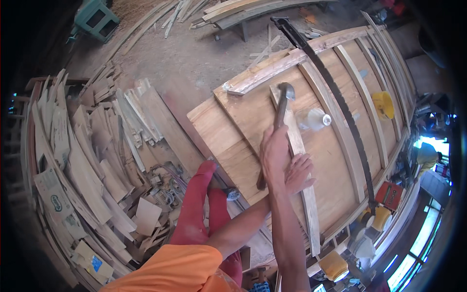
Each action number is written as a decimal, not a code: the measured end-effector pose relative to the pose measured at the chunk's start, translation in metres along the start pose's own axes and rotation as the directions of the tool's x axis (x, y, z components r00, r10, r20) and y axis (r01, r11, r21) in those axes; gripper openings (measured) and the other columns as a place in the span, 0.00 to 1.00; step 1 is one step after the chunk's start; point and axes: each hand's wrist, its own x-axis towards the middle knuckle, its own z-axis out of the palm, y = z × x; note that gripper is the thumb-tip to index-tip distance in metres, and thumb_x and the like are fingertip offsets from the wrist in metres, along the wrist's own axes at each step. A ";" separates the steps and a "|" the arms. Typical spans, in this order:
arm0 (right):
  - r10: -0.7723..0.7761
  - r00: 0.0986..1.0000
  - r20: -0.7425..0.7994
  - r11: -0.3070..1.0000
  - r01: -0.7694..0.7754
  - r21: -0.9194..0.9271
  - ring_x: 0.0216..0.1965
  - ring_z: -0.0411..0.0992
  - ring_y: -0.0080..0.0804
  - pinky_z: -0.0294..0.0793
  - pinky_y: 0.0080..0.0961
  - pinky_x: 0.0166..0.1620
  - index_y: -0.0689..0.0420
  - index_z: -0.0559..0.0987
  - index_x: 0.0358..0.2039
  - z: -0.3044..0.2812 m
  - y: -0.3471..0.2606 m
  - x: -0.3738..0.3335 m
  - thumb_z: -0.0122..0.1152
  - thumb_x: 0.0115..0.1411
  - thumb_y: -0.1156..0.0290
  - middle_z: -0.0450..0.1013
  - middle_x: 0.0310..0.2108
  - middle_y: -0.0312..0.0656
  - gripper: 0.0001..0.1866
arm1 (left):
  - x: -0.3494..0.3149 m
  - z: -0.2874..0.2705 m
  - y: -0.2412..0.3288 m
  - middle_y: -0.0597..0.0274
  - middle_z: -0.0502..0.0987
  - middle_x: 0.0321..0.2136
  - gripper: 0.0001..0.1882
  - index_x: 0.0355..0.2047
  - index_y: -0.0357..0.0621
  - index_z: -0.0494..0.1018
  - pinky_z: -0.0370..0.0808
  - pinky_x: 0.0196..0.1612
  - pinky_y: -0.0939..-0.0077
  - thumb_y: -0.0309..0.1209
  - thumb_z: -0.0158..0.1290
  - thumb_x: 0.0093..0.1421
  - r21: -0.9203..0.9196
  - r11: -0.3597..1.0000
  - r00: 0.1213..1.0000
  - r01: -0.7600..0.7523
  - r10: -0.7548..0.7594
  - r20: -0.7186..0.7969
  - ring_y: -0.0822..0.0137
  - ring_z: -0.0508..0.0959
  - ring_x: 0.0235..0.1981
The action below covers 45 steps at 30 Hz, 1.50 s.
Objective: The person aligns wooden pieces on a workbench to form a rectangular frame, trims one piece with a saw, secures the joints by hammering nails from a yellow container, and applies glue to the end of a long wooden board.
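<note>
Head view: hammer (280,111) in my right fingers (274,148), wooden strip (296,140) by my left fingers (299,171).
My right fingers close around the handle — the metal head is near the strip's far end — while my forearms cross, left under right. My left fingers rest bent on the strip; I can't tell whether they grip anything. The strip lies along the plywood panel (335,160), with a pale bottle (317,119) just to its right — and a yellow container (383,105) further right.

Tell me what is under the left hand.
Under the left hand runs a pale wooden strip, with plywood beneath it. Whatever the hand itself covers cannot be seen.
</note>
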 end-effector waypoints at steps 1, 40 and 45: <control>-0.042 0.997 -0.069 0.997 0.047 0.069 0.24 0.76 0.66 0.71 0.55 0.25 0.64 0.67 0.44 0.002 0.000 0.003 0.52 0.75 0.65 0.75 0.24 0.65 0.13 | 0.000 0.000 -0.001 0.57 0.73 0.47 0.21 0.41 0.44 0.75 0.59 0.69 0.56 0.44 0.66 0.55 0.024 1.000 0.999 -0.001 0.002 -0.034 0.56 0.68 0.61; -0.042 0.992 -0.119 0.990 0.057 0.130 0.30 0.76 0.68 0.74 0.52 0.32 0.66 0.69 0.44 -0.004 -0.014 0.012 0.52 0.75 0.63 0.74 0.27 0.66 0.15 | 0.000 -0.006 0.002 0.53 0.72 0.54 0.24 0.46 0.40 0.74 0.53 0.74 0.53 0.46 0.64 0.60 0.006 0.999 0.992 0.043 -0.043 0.123 0.55 0.63 0.68; 0.125 0.962 -0.244 0.949 -0.044 0.313 0.30 0.75 0.69 0.73 0.56 0.31 0.66 0.68 0.45 -0.029 -0.020 -0.016 0.55 0.74 0.63 0.74 0.28 0.67 0.16 | 0.000 -0.005 0.004 0.52 0.73 0.53 0.24 0.45 0.40 0.75 0.52 0.74 0.49 0.48 0.63 0.61 0.019 0.993 0.977 0.113 -0.114 0.179 0.54 0.64 0.68</control>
